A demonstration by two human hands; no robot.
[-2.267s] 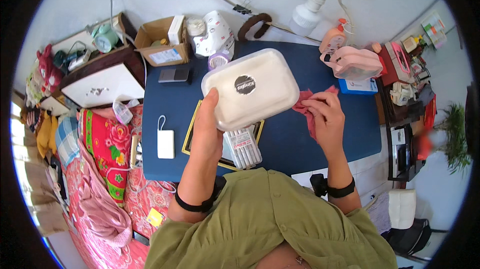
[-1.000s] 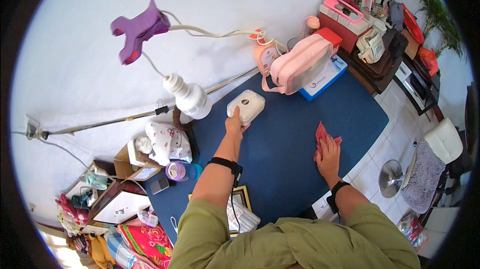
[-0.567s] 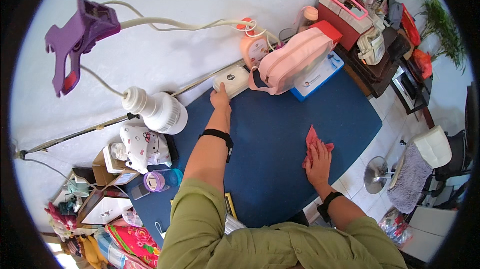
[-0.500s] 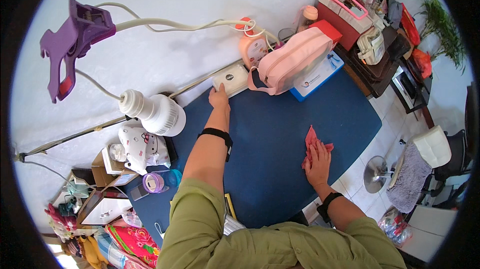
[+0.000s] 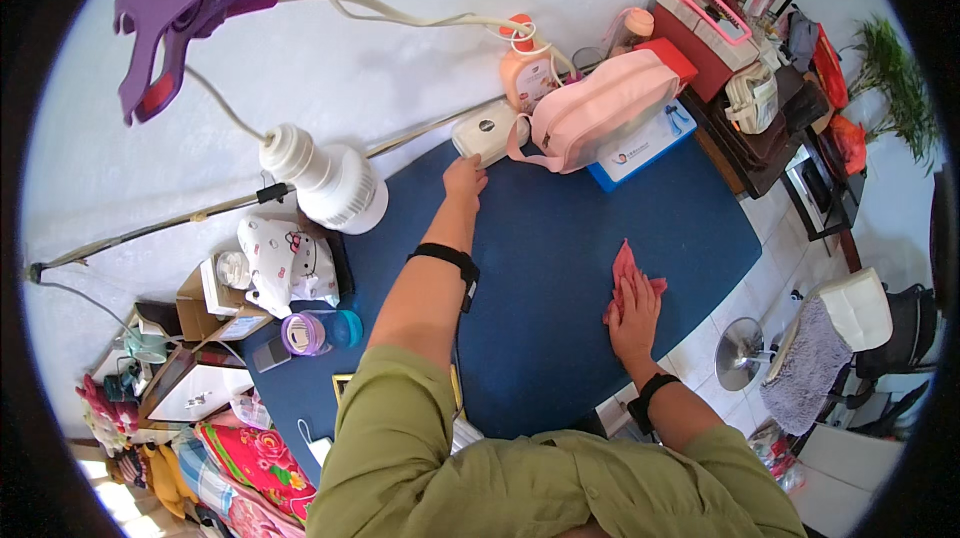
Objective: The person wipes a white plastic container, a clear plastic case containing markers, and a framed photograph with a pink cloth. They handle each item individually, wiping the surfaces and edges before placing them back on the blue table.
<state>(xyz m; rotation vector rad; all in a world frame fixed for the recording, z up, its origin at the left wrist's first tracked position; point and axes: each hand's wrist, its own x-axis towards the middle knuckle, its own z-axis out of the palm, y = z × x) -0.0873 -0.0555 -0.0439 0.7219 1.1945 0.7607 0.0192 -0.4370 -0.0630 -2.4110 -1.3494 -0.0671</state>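
Box (image 5: 490, 138) moved: was up in the left hand (image 5: 466, 183), now down on the table (image 5: 545, 273) at the back edge, by the wall (image 5: 350, 78). Left hand touches its near side; can't tell if it's gripping. Hands well apart. Right hand (image 5: 634, 318) lies flat, fingers straight, on the red cloth (image 5: 623, 263), which it was pinching earlier. Pink bag (image 5: 605, 110) just right of box, bottle (image 5: 528, 81) behind. Blue-white case (image 5: 650, 150) beside bag. Bulb (image 5: 343, 193) hangs left; purple cup (image 5: 303, 334) near table's left end.
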